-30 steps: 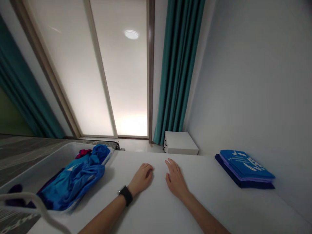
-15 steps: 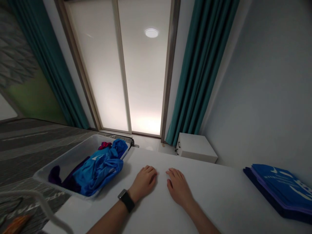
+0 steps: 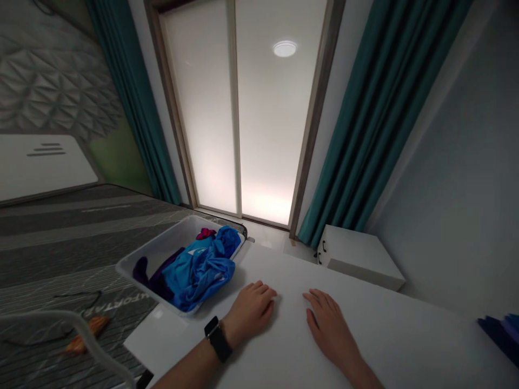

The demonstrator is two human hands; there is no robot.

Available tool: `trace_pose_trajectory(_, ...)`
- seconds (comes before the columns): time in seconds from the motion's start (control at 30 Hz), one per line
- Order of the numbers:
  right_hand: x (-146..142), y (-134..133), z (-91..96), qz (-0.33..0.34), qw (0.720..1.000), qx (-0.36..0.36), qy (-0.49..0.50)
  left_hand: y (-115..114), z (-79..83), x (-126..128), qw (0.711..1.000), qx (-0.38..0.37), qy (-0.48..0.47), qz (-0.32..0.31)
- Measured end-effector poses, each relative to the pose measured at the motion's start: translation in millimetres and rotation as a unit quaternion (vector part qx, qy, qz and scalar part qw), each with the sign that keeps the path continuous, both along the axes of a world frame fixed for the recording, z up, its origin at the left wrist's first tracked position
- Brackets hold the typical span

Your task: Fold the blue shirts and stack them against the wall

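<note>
My left hand (image 3: 252, 309), with a dark-strapped watch (image 3: 218, 339) on its wrist, rests palm down on the white table (image 3: 279, 351). Its fingers are loosely bent and hold nothing. To its right, my right hand (image 3: 329, 323) lies on the same tabletop, fingers stretched forward and thumb apart, also without anything in it. Left of my left hand stands a translucent plastic bin (image 3: 135, 254) with crumpled blue clothing (image 3: 203, 270), a dark purple cloth (image 3: 156, 281) and a small red-pink cloth (image 3: 206, 233) in it.
A stack of folded dark blue and purple clothes (image 3: 503, 335) is cut off at the right edge. Behind the table are a white cabinet (image 3: 360, 254) and a sliding door (image 3: 267, 119). A bed (image 3: 101, 227) and a curved white rail (image 3: 87, 335) lie to the left.
The view has turned left, so bin, door and table sit further right and the folded stack is mostly out of frame. My hands have moved slightly apart.
</note>
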State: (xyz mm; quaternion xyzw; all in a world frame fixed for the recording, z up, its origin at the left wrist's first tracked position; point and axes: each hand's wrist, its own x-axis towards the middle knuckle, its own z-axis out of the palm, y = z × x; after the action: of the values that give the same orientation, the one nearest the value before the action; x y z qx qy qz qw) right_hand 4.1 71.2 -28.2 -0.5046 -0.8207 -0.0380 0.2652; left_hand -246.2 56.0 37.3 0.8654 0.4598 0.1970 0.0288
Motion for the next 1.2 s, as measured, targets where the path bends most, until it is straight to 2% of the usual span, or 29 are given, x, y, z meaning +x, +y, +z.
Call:
trace_pose_trajectory(0.17,-5.2,4.3,-5.8,0.038,0.999,-0.005,0.011,-3.5,16.9,-5.1,0.999,0.041,0.004,0.016)
trace_pose_trajectory(0.27,-18.3,13.2,-0.6,0.073,0.997,-0.027,0.020,-6.1,29.0,-15.0,0.997,0.066,0.000,0.050)
trace_pose_trajectory(0.4,-56.6,25.8,19.9,0.150,0.985,-0.073,0.038,-15.4,43.8,-41.5,0.990,0.097,0.011,0.105)
trace_pose_trajectory(0.5,-99.4,28.4,42.3,0.205,0.975,-0.068,0.049,-27.3,49.4,-72.5,0.979,0.112,0.022,0.166)
trace_pose_trajectory(0.57,-131.0,27.1,58.3,0.235,0.969,-0.044,0.060,-36.1,46.9,-96.3,0.968,0.118,0.013,0.222)
trace_pose_trajectory(0.67,-176.4,26.2,78.5,0.298,0.953,-0.028,0.043,-47.6,32.7,-127.0,0.944,0.133,-0.030,0.300)
trace_pose_trajectory(0.8,-218.2,35.6,87.4,0.337,0.939,-0.062,-0.016,-56.2,9.3,-143.2,0.924,0.135,-0.088,0.346)
trace_pose_trajectory(0.9,-231.4,47.6,83.9,0.362,0.925,-0.111,-0.038,-58.7,2.1,-140.6,0.915,0.133,-0.089,0.370)
trace_pose_trajectory(1.0,-236.0,54.0,82.7,0.382,0.914,-0.139,-0.011,-59.6,3.3,-137.0,0.916,0.128,-0.063,0.375)
trace_pose_trajectory(1.1,-236.2,52.3,86.1,0.389,0.905,-0.158,0.068,-60.1,5.2,-136.7,0.918,0.120,-0.041,0.376)
trace_pose_trajectory(1.2,-225.9,51.2,90.2,0.346,0.901,-0.191,0.180,-59.9,5.2,-138.1,0.919,0.124,-0.036,0.374)
